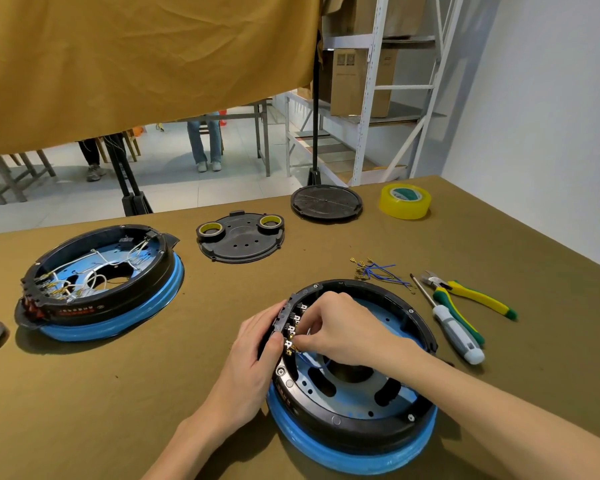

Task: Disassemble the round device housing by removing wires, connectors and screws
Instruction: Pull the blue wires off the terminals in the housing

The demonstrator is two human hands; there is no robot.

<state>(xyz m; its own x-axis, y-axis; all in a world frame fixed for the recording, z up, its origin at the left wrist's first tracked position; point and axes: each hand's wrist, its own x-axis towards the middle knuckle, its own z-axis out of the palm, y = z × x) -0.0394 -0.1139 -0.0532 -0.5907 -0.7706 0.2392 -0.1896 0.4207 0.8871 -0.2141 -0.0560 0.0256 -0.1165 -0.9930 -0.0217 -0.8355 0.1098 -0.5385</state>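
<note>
The round device housing (352, 382), black ring on a blue base, sits right in front of the person on the olive table (118, 393). The left hand (253, 355) wraps around the outside of the rim, thumb on top, bracing it. The right hand (343, 327) reaches inside and pinches a brass connector (293, 347) at the terminal block just under the left thumb. Looks like the wire-pulling step, with most of them out already. Next move probably needs a firm straight tug while the left keeps the ring from sliding. Beyond the right hand lie the pulled blue wires (378, 270), with a screwdriver (451, 327) and pliers (471, 297) off to its right, untouched. A second housing (101, 282), wires in place, sits well to the left.
</note>
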